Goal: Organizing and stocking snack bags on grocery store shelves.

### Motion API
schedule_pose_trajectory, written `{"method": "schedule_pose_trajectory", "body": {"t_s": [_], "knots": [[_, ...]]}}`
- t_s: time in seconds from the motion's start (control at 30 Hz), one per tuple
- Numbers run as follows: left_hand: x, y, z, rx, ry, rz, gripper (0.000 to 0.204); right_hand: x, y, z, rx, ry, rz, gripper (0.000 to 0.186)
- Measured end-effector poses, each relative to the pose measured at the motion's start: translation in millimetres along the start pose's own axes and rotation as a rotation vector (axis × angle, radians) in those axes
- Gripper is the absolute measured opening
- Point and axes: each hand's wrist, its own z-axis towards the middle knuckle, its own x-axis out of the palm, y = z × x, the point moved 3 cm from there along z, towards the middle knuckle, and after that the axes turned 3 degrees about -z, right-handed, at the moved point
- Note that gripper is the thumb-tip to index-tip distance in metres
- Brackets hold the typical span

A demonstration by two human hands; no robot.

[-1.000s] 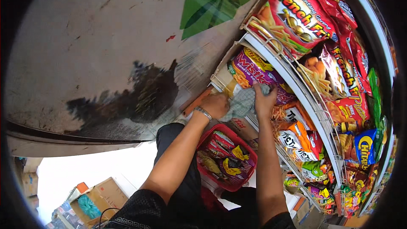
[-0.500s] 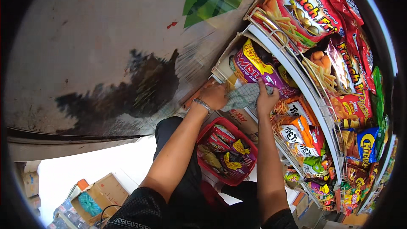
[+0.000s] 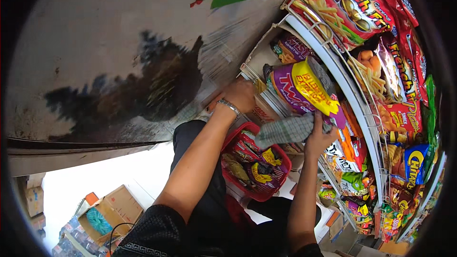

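A purple and yellow snack bag is tilted out over the front of the wire shelf. My right hand grips its lower corner, thumb on top. The same hand pinches a green-and-white checked cloth, which trails left over the rim of a red plastic basket. My left hand, with a metal watch on the wrist, is closed at the shelf's left end. Its fingertips are hidden, so what it grips does not show.
Red bags of potato snacks fill the upper shelf, right. Another purple bag lies deeper on the middle shelf. Several snack bags sit in the basket below. A pale stained panel stands at left; an open cardboard box is at lower left.
My right hand has moved right and down, drawing the purple bag forward off its place. The cloth, before stretched between both hands, now trails from my right hand alone.
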Motion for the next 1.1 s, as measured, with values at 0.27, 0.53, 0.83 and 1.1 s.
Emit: {"method": "schedule_pose_trajectory", "body": {"t_s": [0.27, 0.53, 0.83, 1.1], "knots": [[-30.9, -44.0, -16.1, 0.318, 0.285, -1.177, 0.042, -46.1, 30.7, -6.8, 0.538, 0.261, 0.185, 0.035], [-19.0, -80.5, -55.6, 0.292, 0.532, -1.177, 0.076, -79.8, 12.4, -23.5, 0.892, 0.433, 0.276, 0.030], [7.6, -97.4, -69.4, -0.132, 0.685, -1.485, 0.047, -151.1, -35.5, -82.0, 0.547, 0.708, 0.279, 0.060], [24.4, -116.4, -83.9, -0.109, 0.631, -1.347, 0.047, -147.6, -29.1, -106.6, 0.752, 0.700, 0.244, 0.054]]}}
